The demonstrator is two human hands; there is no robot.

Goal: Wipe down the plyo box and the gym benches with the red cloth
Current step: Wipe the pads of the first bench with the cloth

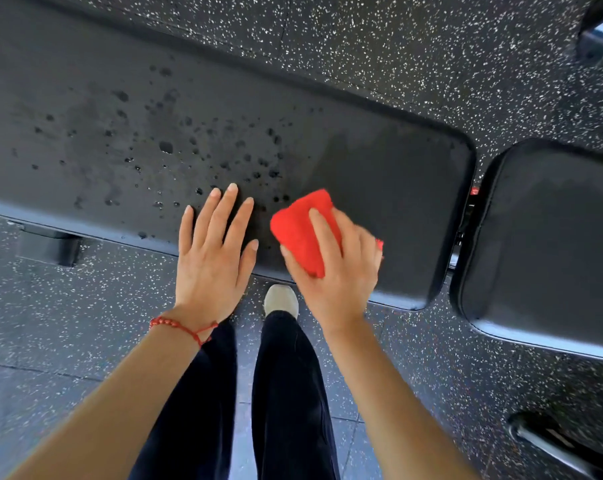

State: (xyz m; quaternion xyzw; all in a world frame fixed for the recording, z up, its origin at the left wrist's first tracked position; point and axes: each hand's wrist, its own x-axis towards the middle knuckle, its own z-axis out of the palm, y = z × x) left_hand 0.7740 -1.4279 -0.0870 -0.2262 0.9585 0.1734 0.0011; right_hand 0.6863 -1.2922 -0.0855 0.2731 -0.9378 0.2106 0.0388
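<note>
A long black padded gym bench pad (pixel 379 168) runs across the view, speckled with wet droplets on its left and middle part. Its right end looks smooth and free of drops. My right hand (pixel 334 265) presses a folded red cloth (pixel 303 230) flat on the pad near its front edge. My left hand (pixel 213 251) rests open and flat on the pad just left of the cloth, fingers spread. A second black seat pad (pixel 549 237) sits to the right, separated by a narrow gap. No plyo box is in view.
Speckled black rubber floor (pixel 431 64) surrounds the bench. A bench foot (pixel 50 247) shows below the pad at left. My legs and one pale shoe (pixel 281 299) stand close to the front edge. Dark equipment parts sit at the top right (pixel 601 32) and bottom right (pixel 549 445).
</note>
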